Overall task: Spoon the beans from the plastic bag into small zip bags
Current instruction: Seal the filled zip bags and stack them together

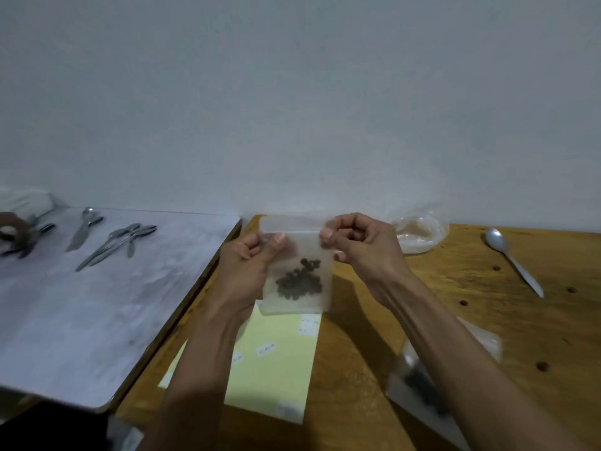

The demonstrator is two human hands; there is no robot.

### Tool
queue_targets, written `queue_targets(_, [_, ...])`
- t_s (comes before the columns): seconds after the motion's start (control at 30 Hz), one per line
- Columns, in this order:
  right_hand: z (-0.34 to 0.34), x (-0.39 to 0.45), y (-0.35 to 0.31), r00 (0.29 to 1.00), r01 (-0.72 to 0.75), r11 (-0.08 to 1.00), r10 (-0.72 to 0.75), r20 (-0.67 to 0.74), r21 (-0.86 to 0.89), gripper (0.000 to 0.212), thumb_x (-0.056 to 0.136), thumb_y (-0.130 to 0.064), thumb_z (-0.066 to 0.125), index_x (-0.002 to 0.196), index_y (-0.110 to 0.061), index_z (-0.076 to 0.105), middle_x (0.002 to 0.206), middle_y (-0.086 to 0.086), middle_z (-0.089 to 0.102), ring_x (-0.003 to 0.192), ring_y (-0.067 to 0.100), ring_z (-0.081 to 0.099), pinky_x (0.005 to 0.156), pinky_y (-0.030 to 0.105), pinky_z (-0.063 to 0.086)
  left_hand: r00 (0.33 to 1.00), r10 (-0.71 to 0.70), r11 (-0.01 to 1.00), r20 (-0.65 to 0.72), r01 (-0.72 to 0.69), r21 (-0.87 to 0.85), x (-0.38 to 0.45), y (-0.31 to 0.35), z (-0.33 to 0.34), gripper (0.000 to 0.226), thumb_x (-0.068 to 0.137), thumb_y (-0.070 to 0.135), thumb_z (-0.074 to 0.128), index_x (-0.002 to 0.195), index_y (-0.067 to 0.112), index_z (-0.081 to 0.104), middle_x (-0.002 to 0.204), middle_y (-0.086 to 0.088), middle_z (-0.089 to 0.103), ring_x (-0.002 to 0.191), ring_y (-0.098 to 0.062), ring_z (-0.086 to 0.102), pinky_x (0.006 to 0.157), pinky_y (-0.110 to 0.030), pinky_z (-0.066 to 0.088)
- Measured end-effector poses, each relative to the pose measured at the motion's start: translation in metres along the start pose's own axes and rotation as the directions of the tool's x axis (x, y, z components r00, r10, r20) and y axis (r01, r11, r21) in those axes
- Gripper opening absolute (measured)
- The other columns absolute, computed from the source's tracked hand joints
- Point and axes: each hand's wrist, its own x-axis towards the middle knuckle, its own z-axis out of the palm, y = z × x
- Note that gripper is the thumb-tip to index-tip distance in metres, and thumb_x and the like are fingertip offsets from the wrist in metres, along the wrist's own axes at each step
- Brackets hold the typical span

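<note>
A small clear zip bag [302, 249] with dark beans [300, 281] at its bottom is held upright above the wooden table [471, 304]. My left hand [253, 258] pinches its top strip at the left. At the right of the same strip, my right hand [361, 245] pinches it between thumb and fingers. A metal spoon [510, 258] lies on the table to the right, apart from both hands. A crumpled plastic bag [419, 232] with pale contents sits by the wall. Another clear bag with dark beans [422, 385] lies under my right forearm, partly hidden.
A yellow sheet [276, 362] with small white labels lies under the bag. A grey-white table [97, 304] on the left carries several spoons [120, 242] and a knife [83, 229]. Another person's hand [13, 229] is at its far left edge. A wall stands behind.
</note>
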Motion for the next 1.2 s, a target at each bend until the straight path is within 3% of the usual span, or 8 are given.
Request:
queue_targets(0.1, [0.024, -0.008, 0.007, 1.0, 0.024, 0.984, -0.023, 0.005, -0.174, 0.014, 0.093, -0.026, 0.069, 0.105, -0.019, 0.068, 0.1, -0.001, 0.07, 0.089, 0.009, 0.068, 0.065, 0.016, 0.051, 0.978, 0.105, 0.994, -0.183, -0.107, -0.002, 0.007, 0.004, -0.024, 0.009, 0.095, 0.018, 0.068, 0.094, 0.01, 0.073, 0.092, -0.008, 0.08, 0.091, -0.023, 0.077, 0.082, -0.039, 0.061])
queue_targets(0.2, [0.042, -0.028, 0.036, 0.98, 0.064, 0.829, 0.051, 0.19, -0.555, 0.01, 0.098, -0.022, 0.061, 0.092, -0.023, 0.069, 0.089, -0.015, 0.067, 0.077, -0.002, 0.062, 0.06, 0.011, 0.05, 0.949, 0.136, 0.989, -0.285, -0.145, -0.011, 0.013, 0.004, -0.045, 0.01, 0.097, 0.017, 0.066, 0.089, 0.014, 0.07, 0.089, -0.006, 0.079, 0.091, -0.023, 0.077, 0.08, -0.04, 0.061])
queue_targets(0.3, [0.062, -0.044, 0.061, 0.924, 0.152, 0.626, 0.185, 0.334, -0.765, 0.009, 0.092, -0.031, 0.066, 0.085, -0.027, 0.071, 0.087, -0.017, 0.069, 0.086, 0.004, 0.064, 0.088, 0.036, 0.055, 0.938, 0.119, 0.992, -0.326, -0.125, 0.002, 0.014, -0.001, -0.053, 0.012, 0.099, 0.017, 0.065, 0.088, 0.015, 0.069, 0.086, -0.004, 0.078, 0.088, -0.022, 0.078, 0.075, -0.038, 0.062])
queue_targets(0.43, [0.076, -0.052, 0.066, 0.928, 0.263, 0.41, 0.14, 0.345, -0.873, 0.017, 0.089, -0.044, 0.067, 0.097, -0.029, 0.068, 0.11, -0.006, 0.064, 0.112, 0.017, 0.049, 0.102, 0.046, 0.034, 0.937, 0.09, 0.996, -0.338, -0.09, 0.014, 0.013, -0.009, -0.057, 0.01, 0.098, 0.017, 0.065, 0.09, 0.015, 0.07, 0.086, -0.005, 0.079, 0.086, -0.019, 0.078, 0.084, -0.045, 0.062])
queue_targets(0.7, [0.081, -0.05, 0.068, 0.911, 0.267, 0.437, 0.177, 0.374, -0.859, 0.013, 0.093, -0.024, 0.059, 0.083, -0.023, 0.068, 0.097, -0.008, 0.07, 0.1, 0.016, 0.059, 0.097, 0.044, 0.04, 0.939, 0.068, 0.997, -0.338, -0.072, 0.002, 0.01, -0.01, -0.063, 0.01, 0.098, 0.018, 0.066, 0.089, 0.017, 0.07, 0.085, -0.002, 0.08, 0.085, -0.015, 0.078, 0.08, -0.042, 0.063])
queue_targets(0.8, [0.073, -0.048, 0.056, 0.931, 0.125, 0.692, 0.166, 0.325, -0.711, 0.011, 0.095, -0.022, 0.064, 0.084, -0.021, 0.065, 0.087, -0.008, 0.069, 0.08, 0.005, 0.063, 0.074, 0.024, 0.052, 0.943, 0.032, 0.999, -0.332, -0.042, -0.025, 0.009, -0.01, -0.065, 0.01, 0.098, 0.019, 0.066, 0.088, 0.016, 0.07, 0.084, -0.001, 0.08, 0.086, -0.016, 0.078, 0.083, -0.045, 0.062])
queue_targets(0.93, [0.064, -0.031, 0.027, 0.984, 0.01, 0.948, 0.048, 0.172, -0.319, 0.01, 0.083, -0.015, 0.08, 0.084, -0.014, 0.07, 0.078, 0.001, 0.07, 0.074, 0.012, 0.068, 0.067, 0.024, 0.059, 0.953, -0.035, 0.998, -0.302, 0.019, -0.058, 0.006, -0.012, -0.061, 0.009, 0.096, 0.02, 0.069, 0.095, 0.014, 0.076, 0.095, -0.007, 0.08, 0.095, -0.025, 0.076, 0.094, -0.054, 0.057])
queue_targets(1.2, [0.067, -0.012, 0.013, 0.978, 0.19, 0.893, -0.21, -0.004, -0.409, 0.018, 0.075, -0.017, 0.087, 0.078, -0.019, 0.07, 0.071, -0.005, 0.069, 0.064, 0.001, 0.065, 0.06, 0.013, 0.053, 0.99, -0.082, 0.993, -0.111, 0.072, -0.096, -0.007, -0.014, -0.025, 0.018, 0.098, 0.019, 0.065, 0.11, 0.012, 0.077, 0.103, -0.008, 0.08, 0.099, -0.024, 0.076, 0.094, -0.044, 0.058])
